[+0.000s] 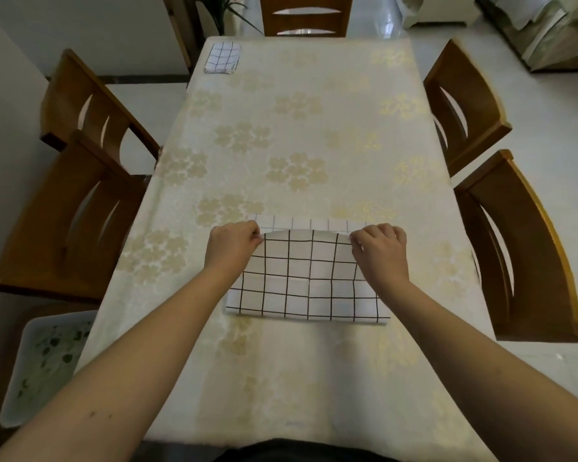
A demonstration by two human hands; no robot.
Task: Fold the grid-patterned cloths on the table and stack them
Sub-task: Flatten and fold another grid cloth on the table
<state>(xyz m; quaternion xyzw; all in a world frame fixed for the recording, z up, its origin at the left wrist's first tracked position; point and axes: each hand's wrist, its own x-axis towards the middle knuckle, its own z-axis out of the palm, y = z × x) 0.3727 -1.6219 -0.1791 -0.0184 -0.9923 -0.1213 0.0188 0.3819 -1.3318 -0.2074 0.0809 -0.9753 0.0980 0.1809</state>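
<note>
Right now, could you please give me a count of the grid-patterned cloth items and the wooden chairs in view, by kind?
Cloth being folded, pinched by the left hand and the right hand: 1
Folded cloth pile at the table's far left corner (layers not countable): 1
Wooden chairs: 5
Total: 7

Left hand [231, 243] and right hand [381, 248] pinching the cloth's [307, 288] upper corners on the counter [314, 128], folded stack [221, 58] lying at the far left corner
</note>
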